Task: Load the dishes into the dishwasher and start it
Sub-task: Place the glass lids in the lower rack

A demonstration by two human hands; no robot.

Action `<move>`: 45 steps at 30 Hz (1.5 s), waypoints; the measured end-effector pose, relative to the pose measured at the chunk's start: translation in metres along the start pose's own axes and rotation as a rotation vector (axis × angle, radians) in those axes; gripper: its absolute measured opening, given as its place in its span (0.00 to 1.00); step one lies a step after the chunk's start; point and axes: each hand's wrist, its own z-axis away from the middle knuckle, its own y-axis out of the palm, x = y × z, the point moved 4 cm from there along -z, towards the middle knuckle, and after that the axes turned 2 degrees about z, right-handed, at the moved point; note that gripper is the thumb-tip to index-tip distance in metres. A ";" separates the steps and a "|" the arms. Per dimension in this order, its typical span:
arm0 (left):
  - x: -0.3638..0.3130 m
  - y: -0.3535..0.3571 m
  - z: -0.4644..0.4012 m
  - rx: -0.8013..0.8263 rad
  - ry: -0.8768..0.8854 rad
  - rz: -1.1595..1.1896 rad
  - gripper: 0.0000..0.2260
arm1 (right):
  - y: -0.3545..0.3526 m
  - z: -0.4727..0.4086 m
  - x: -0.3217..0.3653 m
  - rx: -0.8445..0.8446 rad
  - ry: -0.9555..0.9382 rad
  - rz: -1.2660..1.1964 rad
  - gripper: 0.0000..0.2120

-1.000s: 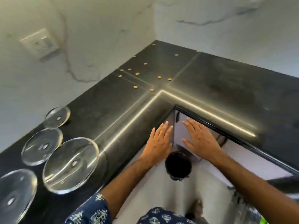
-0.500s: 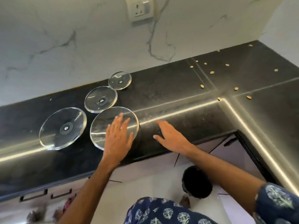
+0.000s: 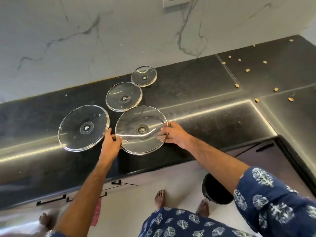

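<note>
- Both your hands have closed onto the nearest glass lid (image 3: 141, 130): left hand (image 3: 111, 142) pinches its left rim, right hand (image 3: 174, 135) its right.
- Opposite-edge grips probably steady the slippery glass for lifting off the black countertop (image 3: 213, 117).

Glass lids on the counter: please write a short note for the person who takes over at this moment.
Left hand: its grip pinches the left rim of the nearest glass lid.
Right hand: fingers curled on the right rim of the same lid.
That lid lies at the front of the black counter, its far edge over the medium lid. A large lid lies to the left and a small lid at the back.
Done: no lid loaded, as far as the view shows.
Left: carry all four lids to the dishwasher, which is not in view, and start it.
</note>
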 end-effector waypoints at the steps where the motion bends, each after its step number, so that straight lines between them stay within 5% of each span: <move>1: -0.001 0.002 -0.003 0.017 0.010 0.033 0.28 | 0.002 0.001 0.000 -0.004 0.004 -0.045 0.18; 8: -0.023 0.023 0.000 0.229 0.106 0.261 0.18 | -0.021 0.039 -0.024 -0.108 -0.061 -0.191 0.22; 12: -0.048 0.083 0.024 0.535 0.177 0.241 0.10 | -0.063 0.113 -0.054 -0.175 -0.135 -0.285 0.32; 16: -0.064 0.157 0.078 0.896 0.175 0.186 0.14 | -0.098 0.198 -0.104 -0.317 -0.204 -0.430 0.32; 18: -0.066 0.194 0.113 1.068 0.171 0.127 0.20 | -0.112 0.247 -0.137 -0.391 -0.228 -0.515 0.29; 21: -0.056 0.243 0.171 1.275 0.213 -0.019 0.09 | -0.120 0.321 -0.190 -0.423 -0.250 -0.571 0.23; 25: -0.021 0.296 0.284 1.567 0.227 -0.234 0.08 | -0.101 0.421 -0.279 -0.497 -0.277 -0.630 0.24; 31: 0.089 0.353 0.427 1.723 0.643 -0.712 0.08 | -0.041 0.530 -0.433 -0.776 -0.322 -0.896 0.36; 34: 0.151 0.367 0.499 1.789 0.709 -0.905 0.04 | -0.013 0.576 -0.504 -0.951 -0.296 -1.015 0.36; 41: 0.264 0.405 0.615 1.918 0.536 -1.051 0.07 | 0.013 0.638 -0.624 -1.319 -0.133 -1.182 0.22; 45: 0.332 0.426 0.688 1.986 0.160 -1.147 0.14 | 0.000 0.645 -0.691 -1.491 0.085 -1.156 0.19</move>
